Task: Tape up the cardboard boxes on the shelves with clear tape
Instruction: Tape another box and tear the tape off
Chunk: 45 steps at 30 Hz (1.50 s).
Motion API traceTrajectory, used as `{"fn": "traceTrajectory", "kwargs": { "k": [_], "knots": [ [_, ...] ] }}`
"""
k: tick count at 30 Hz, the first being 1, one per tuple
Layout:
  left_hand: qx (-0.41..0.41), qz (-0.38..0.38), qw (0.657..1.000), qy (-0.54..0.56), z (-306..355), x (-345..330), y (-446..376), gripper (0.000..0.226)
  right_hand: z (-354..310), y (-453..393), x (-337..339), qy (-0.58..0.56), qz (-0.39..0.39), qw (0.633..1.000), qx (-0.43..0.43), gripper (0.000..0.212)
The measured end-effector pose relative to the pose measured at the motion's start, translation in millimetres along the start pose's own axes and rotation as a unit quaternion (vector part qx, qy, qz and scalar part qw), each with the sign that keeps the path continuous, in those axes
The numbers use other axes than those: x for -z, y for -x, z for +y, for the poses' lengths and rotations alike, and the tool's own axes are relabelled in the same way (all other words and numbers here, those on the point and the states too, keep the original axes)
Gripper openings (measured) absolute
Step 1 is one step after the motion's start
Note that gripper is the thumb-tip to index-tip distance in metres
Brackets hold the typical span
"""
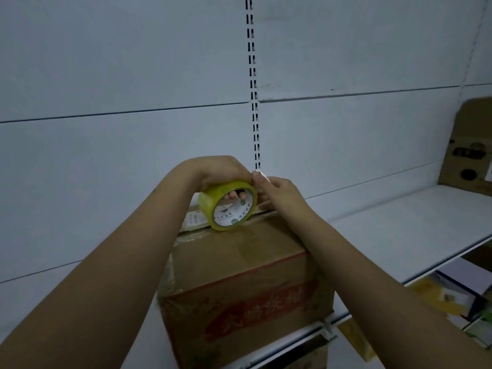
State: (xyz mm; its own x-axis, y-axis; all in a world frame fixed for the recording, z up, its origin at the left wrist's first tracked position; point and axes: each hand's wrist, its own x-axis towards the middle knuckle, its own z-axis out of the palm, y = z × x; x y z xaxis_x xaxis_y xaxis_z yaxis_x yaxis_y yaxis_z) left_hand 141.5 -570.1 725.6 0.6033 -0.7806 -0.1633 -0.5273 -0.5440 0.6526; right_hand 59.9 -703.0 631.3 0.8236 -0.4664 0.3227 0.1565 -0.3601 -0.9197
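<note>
Cardboard boxes (239, 275) two, tape roll (227, 206) one

Cardboard box (239, 283) sits on the shelf (399, 225), front and centre. On its top, toward the back edge, stands the tape roll (227, 209), left hand (221, 171) over it, right hand (277, 190) touching its right side. Far right on the same shelf, a second box (468, 147). Slotted upright (253, 83) behind, against the back panel.

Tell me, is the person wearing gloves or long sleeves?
No. The left hand and right hand are bare, with no gloves. Both arms are uncovered as far as the picture shows: no sleeves, watch or bracelet in sight.
</note>
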Motion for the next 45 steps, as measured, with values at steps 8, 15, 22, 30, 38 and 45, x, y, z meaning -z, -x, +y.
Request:
{"fn": "traceTrajectory", "kwargs": {
  "k": [8, 15, 22, 30, 38, 45],
  "knots": [
    [0.028, 0.049, 0.995, -0.078, 8, -9, -13, 0.056, 6, -3, 0, 0.030, 0.062, 0.998, -0.006, 0.035],
    [-0.078, 0.155, 0.983, 0.059, -35, -12, -6, 0.071, 7, -4, 6, 0.000, 0.125, 0.987, -0.100, 0.030],
    [-0.193, 0.084, 0.964, 0.165, -80, -41, -7, 0.070, 4, -14, 30, -0.068, 0.012, 0.981, -0.181, 0.009],
    [-0.107, 0.165, 0.980, 0.011, -72, -50, -16, 0.024, 9, -24, 62, -0.118, -0.057, 0.971, -0.202, 0.017],
    [0.034, 0.301, 0.952, -0.048, -33, -81, -26, 0.023, 31, -39, 97, 0.015, -0.135, 0.979, -0.154, 0.027],
    [0.070, 0.357, 0.927, -0.086, -12, -107, -31, 0.032, 62, -35, 101, -0.057, -0.127, 0.984, -0.114, 0.030]
  ]
}}
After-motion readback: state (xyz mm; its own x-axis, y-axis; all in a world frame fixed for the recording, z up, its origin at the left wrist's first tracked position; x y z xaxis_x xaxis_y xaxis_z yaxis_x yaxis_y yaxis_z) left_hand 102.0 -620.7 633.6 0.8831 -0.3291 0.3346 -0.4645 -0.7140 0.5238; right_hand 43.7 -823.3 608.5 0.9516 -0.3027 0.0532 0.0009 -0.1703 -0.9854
